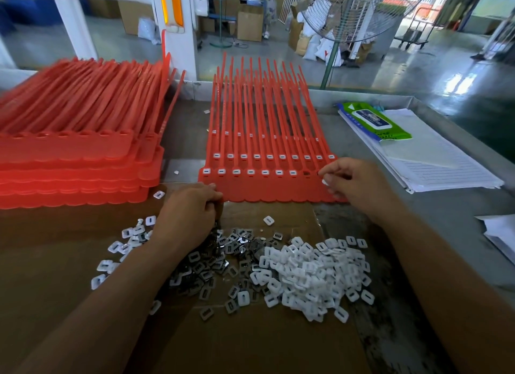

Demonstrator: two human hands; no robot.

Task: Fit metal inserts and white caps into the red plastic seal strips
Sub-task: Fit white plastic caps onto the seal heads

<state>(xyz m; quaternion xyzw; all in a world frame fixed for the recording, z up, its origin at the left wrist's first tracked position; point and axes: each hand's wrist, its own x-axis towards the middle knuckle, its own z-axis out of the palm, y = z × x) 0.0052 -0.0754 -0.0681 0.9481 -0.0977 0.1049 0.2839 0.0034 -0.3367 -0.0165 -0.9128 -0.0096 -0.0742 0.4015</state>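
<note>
1. Seal strips (267,189) lie just beyond both hands, sockets nearest for easy reach.
2. White caps (312,273) and metal inserts (223,251) are heaped between the forearms as supply.
3. Left hand (189,212), fingers curled at the strips' near edge, probably steadies them; its grip is unclear.
4. Right hand (354,178) pinches one cap (325,182) beside the unfilled sockets.

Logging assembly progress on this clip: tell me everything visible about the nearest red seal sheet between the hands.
The nearest red seal sheet looks like glossy moulded plastic: a scalloped tab edge faces the person, thin tails point away. It lies flat, stacked on similar sheets. Seven sockets from its left hold white caps; the next socket is open. The left hand touches its near left edge; the right hand pinches a white cap above its right end.
</note>
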